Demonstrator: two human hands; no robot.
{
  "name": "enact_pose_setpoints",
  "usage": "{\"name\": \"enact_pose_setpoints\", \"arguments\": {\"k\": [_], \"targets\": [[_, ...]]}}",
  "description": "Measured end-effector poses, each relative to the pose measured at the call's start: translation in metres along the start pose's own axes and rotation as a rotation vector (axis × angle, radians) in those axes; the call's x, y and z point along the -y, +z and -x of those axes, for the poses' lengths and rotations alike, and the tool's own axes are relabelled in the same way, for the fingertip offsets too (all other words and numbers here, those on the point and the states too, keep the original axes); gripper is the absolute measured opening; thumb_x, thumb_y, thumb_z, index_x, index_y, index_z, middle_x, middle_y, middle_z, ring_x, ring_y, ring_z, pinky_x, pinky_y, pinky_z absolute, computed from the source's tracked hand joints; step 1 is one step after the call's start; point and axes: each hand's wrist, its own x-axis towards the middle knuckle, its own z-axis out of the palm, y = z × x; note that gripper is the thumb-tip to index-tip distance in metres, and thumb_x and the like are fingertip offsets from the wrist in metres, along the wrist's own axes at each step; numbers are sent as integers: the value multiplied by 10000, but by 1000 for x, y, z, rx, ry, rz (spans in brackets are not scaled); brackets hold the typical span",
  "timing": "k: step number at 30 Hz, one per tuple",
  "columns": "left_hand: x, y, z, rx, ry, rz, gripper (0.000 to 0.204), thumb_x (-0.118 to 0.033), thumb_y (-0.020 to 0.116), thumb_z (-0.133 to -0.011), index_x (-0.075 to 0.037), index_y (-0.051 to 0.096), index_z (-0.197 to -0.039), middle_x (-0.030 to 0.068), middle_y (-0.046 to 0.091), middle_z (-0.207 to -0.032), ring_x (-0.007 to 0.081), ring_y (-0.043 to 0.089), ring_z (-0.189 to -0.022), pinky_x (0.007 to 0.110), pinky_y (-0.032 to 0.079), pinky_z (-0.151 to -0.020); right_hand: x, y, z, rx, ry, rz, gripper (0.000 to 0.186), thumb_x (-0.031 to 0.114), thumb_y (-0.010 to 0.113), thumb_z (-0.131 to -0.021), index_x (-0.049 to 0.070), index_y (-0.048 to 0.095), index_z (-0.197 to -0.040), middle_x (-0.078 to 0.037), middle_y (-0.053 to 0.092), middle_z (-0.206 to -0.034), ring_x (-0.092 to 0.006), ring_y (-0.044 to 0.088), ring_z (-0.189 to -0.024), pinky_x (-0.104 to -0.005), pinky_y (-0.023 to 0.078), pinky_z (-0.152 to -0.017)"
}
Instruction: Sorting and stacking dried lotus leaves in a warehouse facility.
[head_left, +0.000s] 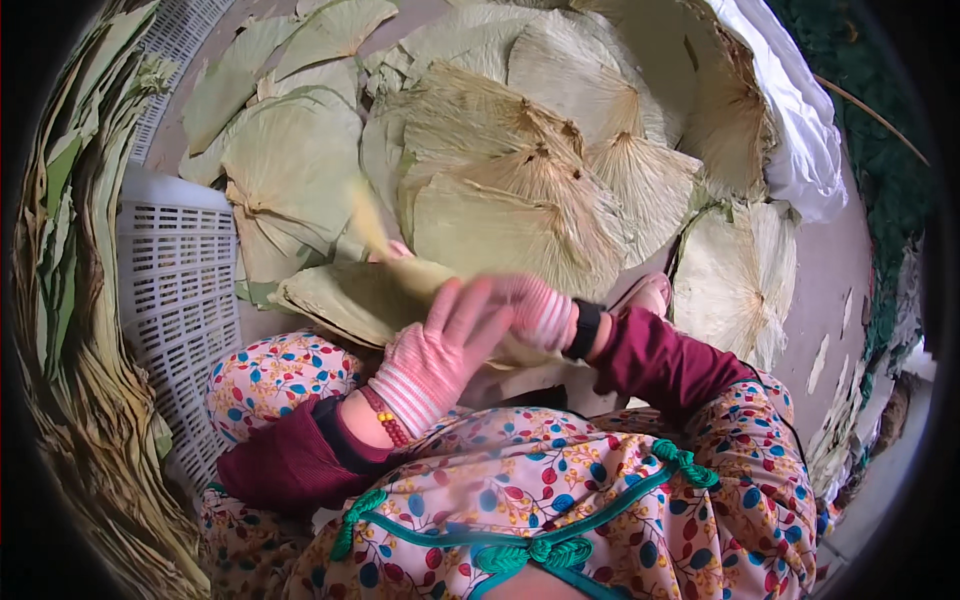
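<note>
My left hand [432, 365], in a pink striped glove, has its blurred fingers stretched out, overlapping my right hand [530, 310]. The right, gloved alike, is curled at the base of a pale yellow leaf piece [410, 265], which is smeared by motion; its fingertips are partly hidden behind the left. Just beneath both hands lies a small stack of folded dried leaves [335, 295]. Broad fan-shaped dried leaves [500, 230], pale green with brown pleated centres, overlap beyond them.
A white slotted plastic crate [175, 290] stands at left beside long bundled dried leaves [75, 300]. A white sack [800, 130] and dark green material [880, 220] are at upper right. My floral-covered knee [280, 380] and pink shoe [645, 290] flank the work.
</note>
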Motion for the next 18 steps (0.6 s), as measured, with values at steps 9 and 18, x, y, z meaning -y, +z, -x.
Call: {"name": "enact_pose_setpoints", "arguments": {"k": [9, 18], "targets": [[7, 5, 3, 348, 30, -63, 158, -134, 495, -720, -87, 539, -864, 56, 569, -724, 212, 582, -668, 343, 456, -579, -64, -148, -10, -819, 369, 1211, 428, 286, 683, -679, 85, 571, -1039, -144, 614, -957, -316, 573, -924, -358, 445, -820], [80, -76, -3, -365, -684, 169, 307, -181, 633, -765, -13, 560, -1012, 147, 587, -966, 289, 551, -934, 335, 412, -837, -105, -159, -2, -800, 501, 787, 382, 319, 617, -722, 65, 569, -1004, -167, 613, -952, -316, 583, -894, -355, 455, -772]]}}
